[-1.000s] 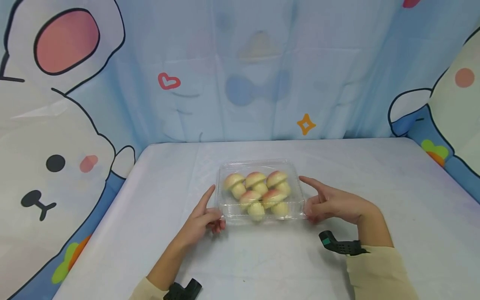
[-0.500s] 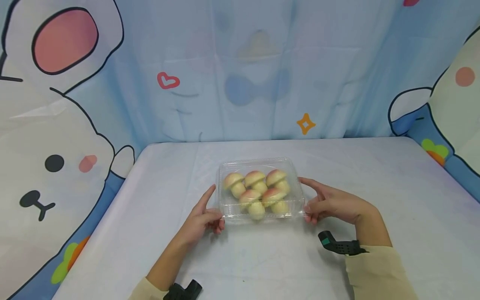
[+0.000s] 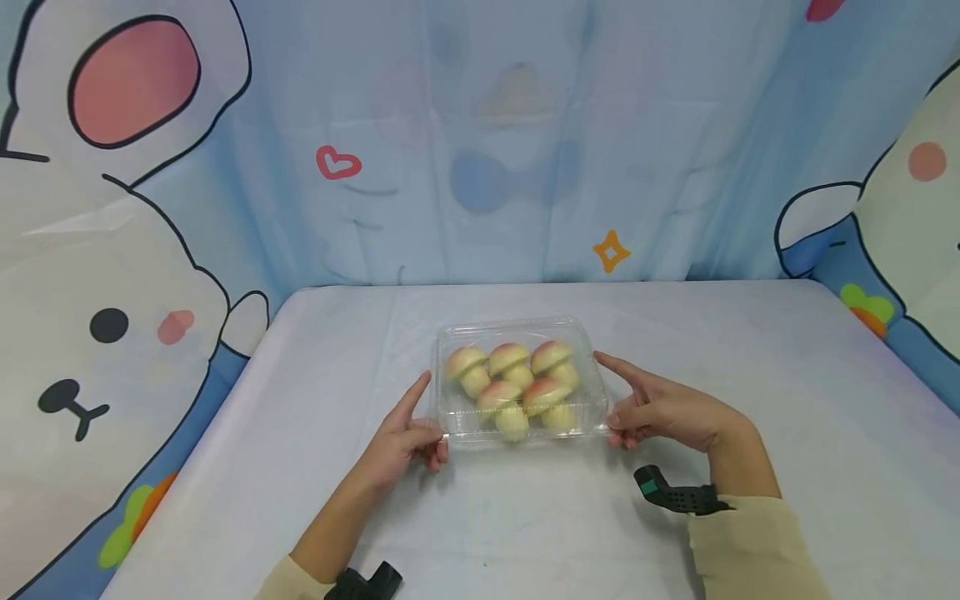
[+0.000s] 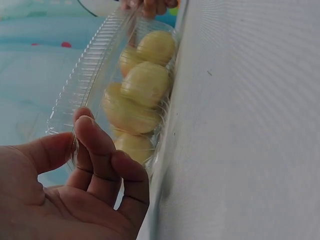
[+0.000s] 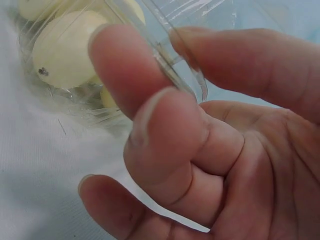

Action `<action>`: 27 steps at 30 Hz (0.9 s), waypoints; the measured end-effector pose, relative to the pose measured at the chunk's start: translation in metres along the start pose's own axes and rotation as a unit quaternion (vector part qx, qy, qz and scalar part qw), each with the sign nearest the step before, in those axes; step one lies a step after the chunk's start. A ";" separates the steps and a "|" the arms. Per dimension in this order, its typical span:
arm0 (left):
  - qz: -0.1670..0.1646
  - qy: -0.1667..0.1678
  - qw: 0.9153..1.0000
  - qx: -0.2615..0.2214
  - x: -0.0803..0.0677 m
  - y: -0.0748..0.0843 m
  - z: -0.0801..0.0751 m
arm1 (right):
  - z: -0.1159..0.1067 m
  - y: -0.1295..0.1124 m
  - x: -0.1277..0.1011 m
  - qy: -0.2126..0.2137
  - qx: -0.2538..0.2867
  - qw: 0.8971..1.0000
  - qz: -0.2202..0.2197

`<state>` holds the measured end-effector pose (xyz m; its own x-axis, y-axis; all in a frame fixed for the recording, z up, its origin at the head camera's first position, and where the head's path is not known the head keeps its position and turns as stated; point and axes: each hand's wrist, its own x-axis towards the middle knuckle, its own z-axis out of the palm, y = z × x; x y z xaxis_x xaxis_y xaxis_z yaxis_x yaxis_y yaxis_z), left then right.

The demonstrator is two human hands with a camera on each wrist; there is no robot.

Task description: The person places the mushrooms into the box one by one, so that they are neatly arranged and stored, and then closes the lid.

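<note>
A clear plastic clamshell box (image 3: pixel 517 327) lies near the middle of the table, its lid down. Through the lid I see several mushroom-shaped pieces (image 3: pixel 510 354), pale yellow with pinkish caps. My left hand (image 3: pixel 401 446) pinches the box's near left corner between thumb and curled fingers, forefinger stretched along the left side. At the near right corner, my right hand (image 3: pixel 671 408) does likewise, forefinger pointing at the right side. The left wrist view shows the ribbed rim (image 4: pixel 82 85) between thumb and fingers. In the right wrist view, thumb and fingertips pinch the clear rim edge (image 5: pixel 162 50).
A white cloth covers the table (image 3: pixel 525 525). Behind it hangs a light blue curtain (image 3: pixel 517 167) printed with cartoon animals. Black wrist cameras (image 3: pixel 678 492) sit at both cuffs, over beige sleeves (image 3: pixel 757 546).
My right hand has shifted very slightly left at the box's corner. The left hand and the box stay almost where they were.
</note>
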<state>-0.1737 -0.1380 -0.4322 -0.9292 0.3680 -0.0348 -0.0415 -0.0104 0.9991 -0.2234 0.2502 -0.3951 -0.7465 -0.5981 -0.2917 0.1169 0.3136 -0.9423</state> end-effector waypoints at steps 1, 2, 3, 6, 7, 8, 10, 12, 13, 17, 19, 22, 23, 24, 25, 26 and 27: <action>0.002 -0.001 1.000 -0.001 0.000 0.000 0.000 | 0.000 0.000 0.000 -0.001 0.000 1.000 -0.001; 0.004 -0.001 1.000 -0.002 0.000 0.000 -0.001 | 0.000 0.000 0.000 -0.001 -0.001 1.000 -0.002; 0.006 -0.001 1.000 -0.003 0.000 0.000 -0.001 | 0.000 0.000 0.001 -0.002 -0.003 1.000 -0.004; 0.010 -0.001 1.000 -0.004 0.000 -0.001 -0.002 | 0.000 0.000 0.002 -0.003 -0.008 1.000 -0.011; 0.011 0.000 1.000 -0.004 0.000 -0.001 -0.002 | 0.000 0.000 0.002 -0.003 -0.011 1.000 -0.013; 0.012 0.001 1.000 -0.003 -0.001 -0.001 -0.002 | 0.000 0.000 0.003 -0.001 -0.013 1.000 -0.015; 0.012 0.001 1.000 -0.002 -0.001 -0.001 -0.002 | 0.001 0.001 0.004 0.002 -0.016 1.000 -0.018; 0.013 0.000 1.000 0.000 -0.001 -0.001 -0.003 | 0.001 0.002 0.005 0.007 -0.015 1.000 -0.019; 0.013 -0.001 1.000 0.000 -0.001 -0.001 -0.003 | 0.001 0.002 0.006 0.008 -0.013 1.000 -0.020; 0.010 -0.002 1.000 0.001 -0.001 -0.001 -0.003 | 0.001 0.004 0.006 0.014 -0.014 1.000 -0.023; 0.008 -0.002 1.000 -0.001 -0.002 0.000 -0.003 | 0.001 0.004 0.006 0.017 -0.018 0.999 -0.024; 0.004 -0.001 1.000 -0.002 -0.002 0.001 -0.003 | 0.001 0.002 0.006 0.026 -0.026 0.999 -0.019; 0.005 -0.002 1.000 -0.002 -0.003 0.001 -0.003 | 0.002 0.001 0.006 0.029 -0.028 0.999 -0.015; 0.004 -0.001 1.000 -0.002 -0.003 0.001 -0.003 | 0.002 0.000 0.006 0.030 -0.031 0.999 -0.012; 0.004 -0.002 1.000 -0.001 -0.003 0.001 -0.003 | 0.002 -0.001 0.006 0.033 -0.033 0.999 -0.008; 0.002 0.000 1.000 0.000 -0.002 0.000 -0.003 | 0.002 -0.002 0.006 0.036 -0.037 0.999 -0.004; 0.002 0.001 1.000 0.001 -0.002 0.000 -0.003 | 0.002 -0.003 0.005 0.039 -0.042 0.998 0.001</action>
<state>-0.1727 -0.1419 -0.4320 -0.9298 0.3668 -0.0309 -0.0371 -0.0096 0.9993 -0.2266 0.2449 -0.3943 -0.7955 -0.5394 -0.2762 0.0650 0.3773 -0.9238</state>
